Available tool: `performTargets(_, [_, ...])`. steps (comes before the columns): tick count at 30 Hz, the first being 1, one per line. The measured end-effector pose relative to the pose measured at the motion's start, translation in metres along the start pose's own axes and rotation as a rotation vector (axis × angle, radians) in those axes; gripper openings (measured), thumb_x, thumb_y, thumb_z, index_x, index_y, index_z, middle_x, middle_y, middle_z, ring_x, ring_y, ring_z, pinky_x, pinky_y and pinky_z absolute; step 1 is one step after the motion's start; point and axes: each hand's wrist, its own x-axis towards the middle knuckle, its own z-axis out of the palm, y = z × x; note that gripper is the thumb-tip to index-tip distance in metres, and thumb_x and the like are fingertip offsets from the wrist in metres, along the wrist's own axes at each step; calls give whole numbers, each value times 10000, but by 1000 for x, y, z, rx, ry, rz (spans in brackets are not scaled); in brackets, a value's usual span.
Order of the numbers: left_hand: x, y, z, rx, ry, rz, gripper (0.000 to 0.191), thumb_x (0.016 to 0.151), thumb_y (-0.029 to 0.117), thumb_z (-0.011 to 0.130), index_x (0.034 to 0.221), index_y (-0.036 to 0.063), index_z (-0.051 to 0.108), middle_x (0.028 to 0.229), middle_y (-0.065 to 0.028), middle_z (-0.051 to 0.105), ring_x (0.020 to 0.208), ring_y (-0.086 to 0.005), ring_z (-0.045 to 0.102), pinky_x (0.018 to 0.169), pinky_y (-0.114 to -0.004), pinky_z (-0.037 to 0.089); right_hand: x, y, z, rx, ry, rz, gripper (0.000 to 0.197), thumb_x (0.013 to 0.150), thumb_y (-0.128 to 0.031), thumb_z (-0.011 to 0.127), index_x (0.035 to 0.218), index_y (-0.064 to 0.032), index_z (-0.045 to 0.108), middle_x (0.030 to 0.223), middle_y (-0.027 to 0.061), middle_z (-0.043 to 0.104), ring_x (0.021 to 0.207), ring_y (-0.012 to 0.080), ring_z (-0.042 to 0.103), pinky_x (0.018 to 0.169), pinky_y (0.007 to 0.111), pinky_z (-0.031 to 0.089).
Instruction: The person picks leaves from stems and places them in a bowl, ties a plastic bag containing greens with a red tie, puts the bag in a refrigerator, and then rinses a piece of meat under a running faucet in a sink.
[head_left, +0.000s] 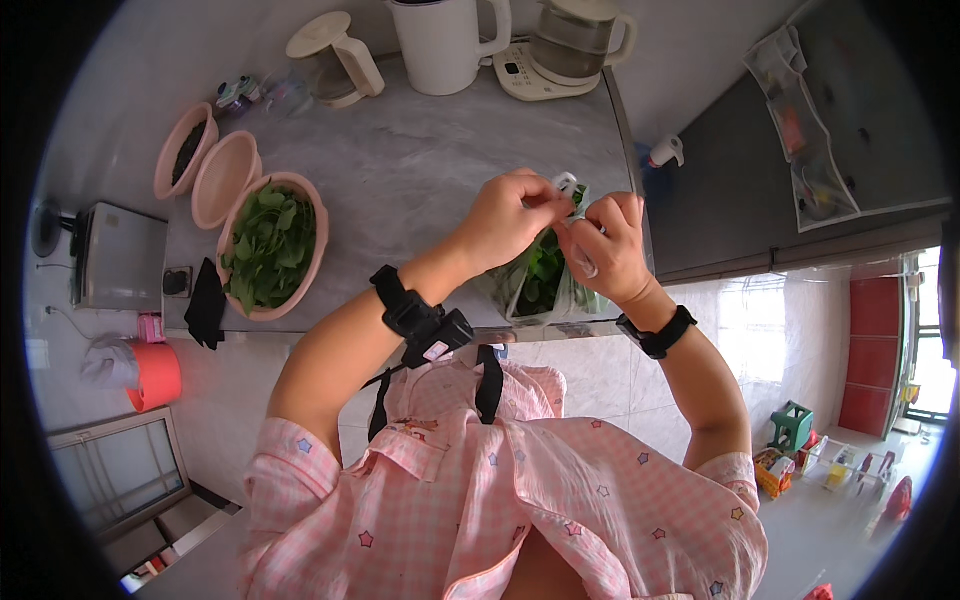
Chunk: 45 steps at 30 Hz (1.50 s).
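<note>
A clear plastic bag (517, 289) of green leafy vegetables (544, 274) sits at the front right of the grey marbled counter (397, 180). My left hand (514, 214) pinches the top of the bag between thumb and fingers. On the bag's right side, my right hand (609, 244) has its fingers curled on the gathered plastic. A twisted white end of the bag sticks up between the two hands. Part of the bag's neck is hidden behind my fingers. Black straps with devices circle both wrists.
At left, a pink basket (321, 225) holds loose green leaves; beside it are another pink basket (225, 180) and one with dark contents (187, 150). A black cloth (205, 307) hangs over the front edge. A white kettle (442, 49) and glass pots (574, 45) line the back.
</note>
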Motion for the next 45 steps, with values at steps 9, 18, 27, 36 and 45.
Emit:
performTargets(9, [-4,-83,-14,-32,198,-377,158,820,154,663,739,28,615,686,26,582,638,-46,478,611,-215,387,-74,-19,-21,113,-292,173,198,697,-78,686,644,-93,497,695,42,398,700,244,401,656,369,319])
performTargets(18, [-1,-53,-22,-149,103,-274,147,836,171,651,775,43,613,693,48,539,640,-28,451,600,-207,367,-66,-21,-25,388,-121,447,208,783,-98,646,650,-65,489,815,67,522,778,240,465,688,348,367])
performTargets(27, [-14,24,-3,132,-50,94,204,812,117,669,706,-10,550,667,9,460,589,-45,408,524,-218,337,-25,-10,15,824,-373,1014,166,862,-125,574,864,-7,457,839,101,523,746,139,475,649,275,400])
performTargets(36, [-9,-9,7,398,47,402,334,825,100,585,1158,89,558,939,-57,641,947,-269,551,832,-357,397,-29,-4,29,1249,-202,1225,199,979,-202,407,955,-45,527,772,-17,485,695,81,428,639,233,370])
performTargets(45, [-12,-14,-4,755,164,427,66,807,148,608,764,104,585,766,-23,574,866,-235,510,826,-376,316,-30,2,23,1163,-216,1154,292,965,-216,430,1112,-3,565,774,17,565,706,78,499,645,227,403])
